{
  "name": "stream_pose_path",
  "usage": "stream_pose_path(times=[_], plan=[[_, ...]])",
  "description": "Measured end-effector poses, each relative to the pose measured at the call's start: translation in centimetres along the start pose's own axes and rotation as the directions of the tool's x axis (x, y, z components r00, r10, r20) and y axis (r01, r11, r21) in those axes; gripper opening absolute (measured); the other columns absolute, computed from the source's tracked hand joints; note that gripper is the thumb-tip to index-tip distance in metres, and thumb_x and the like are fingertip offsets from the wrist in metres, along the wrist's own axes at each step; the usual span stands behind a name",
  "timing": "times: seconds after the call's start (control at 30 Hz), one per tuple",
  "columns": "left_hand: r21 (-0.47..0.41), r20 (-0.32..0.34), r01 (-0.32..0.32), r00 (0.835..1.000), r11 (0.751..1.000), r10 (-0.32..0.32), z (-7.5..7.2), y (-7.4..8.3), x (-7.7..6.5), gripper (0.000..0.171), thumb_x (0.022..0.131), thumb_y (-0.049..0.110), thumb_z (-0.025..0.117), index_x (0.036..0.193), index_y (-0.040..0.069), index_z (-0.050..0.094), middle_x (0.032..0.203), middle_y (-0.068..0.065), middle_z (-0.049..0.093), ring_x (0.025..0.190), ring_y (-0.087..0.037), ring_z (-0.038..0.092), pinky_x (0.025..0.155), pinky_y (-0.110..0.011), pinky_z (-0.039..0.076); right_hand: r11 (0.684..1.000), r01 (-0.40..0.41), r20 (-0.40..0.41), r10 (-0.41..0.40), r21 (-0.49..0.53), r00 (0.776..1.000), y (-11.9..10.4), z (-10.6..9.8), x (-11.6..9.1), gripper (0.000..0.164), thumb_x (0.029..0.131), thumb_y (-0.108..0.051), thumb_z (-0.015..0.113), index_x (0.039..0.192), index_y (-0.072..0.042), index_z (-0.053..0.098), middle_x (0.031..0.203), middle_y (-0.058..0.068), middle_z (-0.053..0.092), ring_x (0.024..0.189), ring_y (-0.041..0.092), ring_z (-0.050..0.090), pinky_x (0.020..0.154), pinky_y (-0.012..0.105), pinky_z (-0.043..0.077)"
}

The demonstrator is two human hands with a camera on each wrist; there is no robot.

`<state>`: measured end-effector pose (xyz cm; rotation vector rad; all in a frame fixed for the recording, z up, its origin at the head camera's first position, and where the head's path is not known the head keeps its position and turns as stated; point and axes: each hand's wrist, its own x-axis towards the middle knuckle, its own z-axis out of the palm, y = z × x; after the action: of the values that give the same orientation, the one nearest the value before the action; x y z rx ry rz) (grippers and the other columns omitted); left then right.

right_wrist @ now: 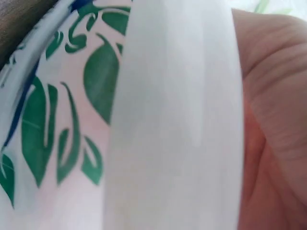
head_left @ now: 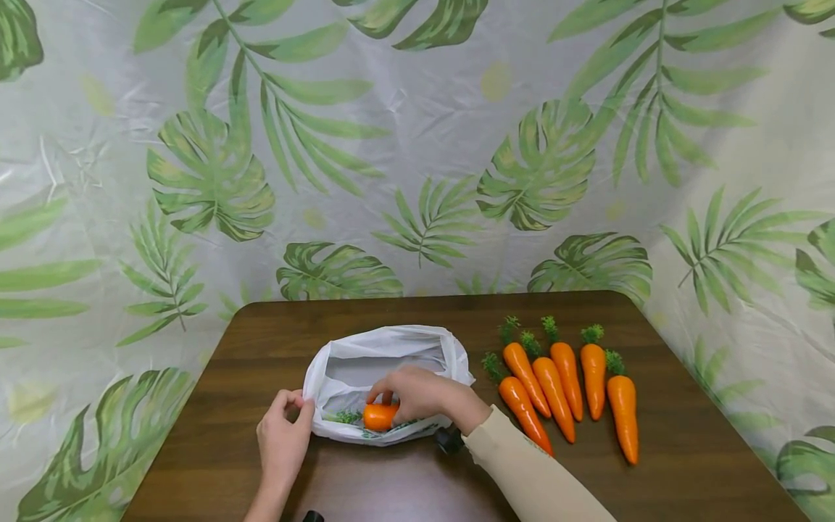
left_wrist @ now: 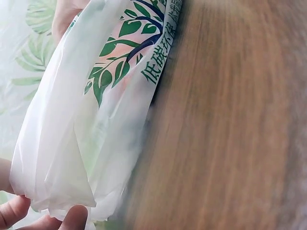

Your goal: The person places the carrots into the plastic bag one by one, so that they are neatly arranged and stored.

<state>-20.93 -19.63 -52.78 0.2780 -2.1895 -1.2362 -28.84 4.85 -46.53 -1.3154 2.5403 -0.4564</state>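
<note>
A white plastic bag (head_left: 385, 335) lies on the table with its mouth held wide. At its left edge my left hand (head_left: 285, 435) pinches the rim between thumb and fingers; in the left wrist view the fingertips (left_wrist: 74, 218) grip the thin plastic. My right hand (head_left: 417, 395) reaches inside the bag and holds an orange carrot (head_left: 378, 417), whose green leafy top (head_left: 348, 417) points left. In the right wrist view the bag's side (right_wrist: 172, 120), printed with green leaves, hides the fingers and the carrot; only part of the hand (right_wrist: 283, 105) shows.
Several orange carrots (head_left: 554, 391) with green tops lie side by side to the right of the bag, near the right forearm. The brown wooden table (head_left: 215, 406) ends at a leaf-patterned curtain (head_left: 430, 145) behind it.
</note>
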Motion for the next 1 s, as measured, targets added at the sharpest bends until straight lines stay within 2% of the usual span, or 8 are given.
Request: stream_pose_path(times=[0.3, 0.5, 0.63, 0.8, 0.87, 1.0], plan=[[-0.001, -0.004, 0.005, 1.0, 1.0, -0.005, 0.0, 0.2, 0.0, 0.017, 0.085, 0.006, 0.073, 0.077, 0.011, 0.059, 0.101, -0.005, 0.076, 0.092, -0.027, 0.073, 0.075, -0.019, 0.041, 1.0, -0.003, 0.018, 0.003, 0.001, 1.0, -0.4, 0.0, 0.4, 0.045, 0.079, -0.017, 0.083, 0.121, -0.027, 0.072, 0.096, -0.011, 0.07, 0.085, 0.007, 0.061, 0.076, 0.021, 0.045], [0.017, 0.013, 0.018, 1.0, 1.0, -0.018, -0.1, 0.0, 0.0, 0.019, 0.086, 0.013, 0.077, 0.078, 0.012, 0.059, 0.1, -0.004, 0.076, 0.092, -0.025, 0.072, 0.074, -0.023, 0.041, 1.0, -0.004, 0.009, 0.004, 0.02, 1.0, -0.4, 0.2, 0.5, 0.047, 0.077, -0.018, 0.084, 0.121, -0.025, 0.071, 0.095, -0.011, 0.07, 0.087, 0.009, 0.063, 0.077, 0.02, 0.045], [0.029, 0.019, 0.024, 1.0, 0.999, -0.025, 0.0, -0.1, -0.2, 0.023, 0.086, 0.021, 0.081, 0.08, 0.013, 0.06, 0.099, -0.003, 0.076, 0.093, -0.024, 0.072, 0.073, -0.024, 0.039, 0.999, -0.018, -0.014, 0.018, 0.04, 1.0, -0.3, -0.2, -0.1, 0.047, 0.081, -0.02, 0.082, 0.126, -0.023, 0.069, 0.101, -0.006, 0.071, 0.085, 0.006, 0.063, 0.078, 0.021, 0.047], [0.046, 0.007, 0.006, 1.0, 0.999, -0.006, -0.1, 0.0, -0.1, 0.027, 0.085, 0.027, 0.082, 0.079, 0.013, 0.06, 0.098, -0.002, 0.076, 0.093, -0.024, 0.072, 0.073, -0.027, 0.039, 0.99, -0.07, -0.046, 0.077, 0.125, 0.996, -0.3, -1.5, -1.4, 0.043, 0.089, -0.02, 0.077, 0.131, -0.023, 0.066, 0.113, -0.001, 0.07, 0.083, 0.002, 0.06, 0.076, 0.025, 0.049], [0.046, 0.006, 0.0, 1.0, 0.999, -0.001, -0.2, 0.0, 0.0, 0.027, 0.085, 0.027, 0.082, 0.079, 0.012, 0.06, 0.098, -0.002, 0.076, 0.093, -0.025, 0.072, 0.074, -0.028, 0.04, 0.986, -0.09, -0.062, 0.099, 0.144, 0.993, -0.3, -2.0, -2.0, 0.043, 0.09, -0.019, 0.076, 0.132, -0.024, 0.066, 0.116, 0.0, 0.069, 0.086, 0.006, 0.062, 0.075, 0.025, 0.05], [0.04, 0.013, 0.008, 1.0, 0.999, -0.008, -0.3, 0.1, 0.1, 0.027, 0.086, 0.027, 0.082, 0.079, 0.012, 0.06, 0.099, -0.004, 0.076, 0.094, -0.026, 0.071, 0.076, -0.033, 0.041, 0.986, -0.125, -0.118, 0.138, 0.111, 0.983, -0.4, -3.1, -2.9, 0.044, 0.09, -0.022, 0.077, 0.132, -0.027, 0.065, 0.116, -0.005, 0.068, 0.092, 0.01, 0.064, 0.075, 0.025, 0.05]])
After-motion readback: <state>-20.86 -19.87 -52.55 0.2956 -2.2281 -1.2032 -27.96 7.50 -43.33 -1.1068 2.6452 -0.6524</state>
